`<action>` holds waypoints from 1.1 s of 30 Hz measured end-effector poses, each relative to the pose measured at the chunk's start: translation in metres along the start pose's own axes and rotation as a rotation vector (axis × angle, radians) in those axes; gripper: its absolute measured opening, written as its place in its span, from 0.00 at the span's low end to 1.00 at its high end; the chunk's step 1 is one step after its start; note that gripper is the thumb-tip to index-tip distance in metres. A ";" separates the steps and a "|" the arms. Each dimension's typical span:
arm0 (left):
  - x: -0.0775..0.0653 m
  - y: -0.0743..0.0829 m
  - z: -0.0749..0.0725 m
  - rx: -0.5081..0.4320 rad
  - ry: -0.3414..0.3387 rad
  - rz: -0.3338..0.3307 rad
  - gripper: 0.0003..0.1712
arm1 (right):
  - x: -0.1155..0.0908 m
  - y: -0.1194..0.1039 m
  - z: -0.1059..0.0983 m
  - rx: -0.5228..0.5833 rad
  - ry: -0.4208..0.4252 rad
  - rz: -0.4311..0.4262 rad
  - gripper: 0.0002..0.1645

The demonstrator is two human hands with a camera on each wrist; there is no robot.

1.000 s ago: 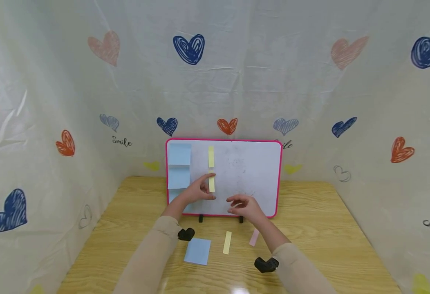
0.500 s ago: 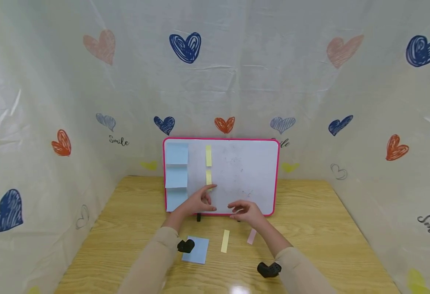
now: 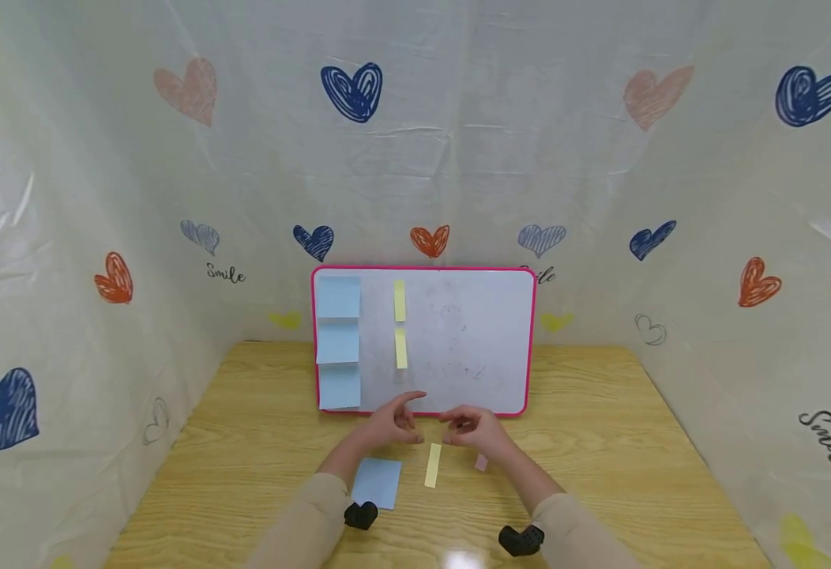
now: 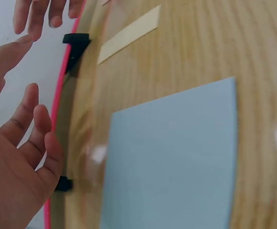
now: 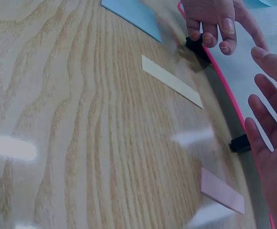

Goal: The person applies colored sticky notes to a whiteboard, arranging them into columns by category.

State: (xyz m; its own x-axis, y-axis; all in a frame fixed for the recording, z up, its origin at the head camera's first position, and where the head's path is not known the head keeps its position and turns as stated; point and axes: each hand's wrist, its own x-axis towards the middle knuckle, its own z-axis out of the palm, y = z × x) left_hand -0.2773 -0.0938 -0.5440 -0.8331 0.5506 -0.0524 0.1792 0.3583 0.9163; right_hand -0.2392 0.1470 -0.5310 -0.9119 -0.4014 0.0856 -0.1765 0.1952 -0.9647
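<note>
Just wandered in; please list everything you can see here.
Backdrop: 1, whitish, heart-printed, filling background
Table: 1, tan, before backdrop
Whiteboard: 1, pink-rimmed white, upright on table
Blue notes: 3, blue, whiteboard's left edge
Yellow strips: 2, yellow, right of blue notes
Feet: 2, black, whiteboard's lower edge
Blue square: 1, blue, flat on table
Loose strip: 1, yellow, right of blue square
Pink strip: 1, pink, right of loose strip
Wrist devices: 2, black, low in head view
Sleeves: 2, beige, low in head view
Left grip, right grip: 2, bare hands, before whiteboard
</note>
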 end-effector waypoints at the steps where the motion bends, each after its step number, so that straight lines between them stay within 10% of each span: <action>1: -0.002 -0.001 0.002 -0.009 -0.004 0.001 0.45 | -0.001 0.002 0.001 0.001 -0.001 0.001 0.20; 10: -0.013 -0.013 0.019 0.028 -0.008 0.002 0.44 | -0.003 0.053 0.012 0.001 0.032 -0.038 0.19; 22: -0.018 -0.028 0.032 0.166 0.035 0.089 0.38 | -0.012 0.065 0.023 -0.113 0.006 -0.120 0.17; 33: -0.025 -0.028 0.041 0.470 0.069 0.086 0.37 | -0.016 0.069 0.025 -0.274 -0.031 -0.169 0.15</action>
State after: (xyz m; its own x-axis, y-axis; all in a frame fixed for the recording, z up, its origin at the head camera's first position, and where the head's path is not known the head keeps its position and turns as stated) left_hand -0.2400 -0.0865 -0.5847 -0.8348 0.5477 0.0564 0.4529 0.6246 0.6362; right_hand -0.2275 0.1443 -0.6057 -0.8503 -0.4747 0.2274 -0.4216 0.3556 -0.8341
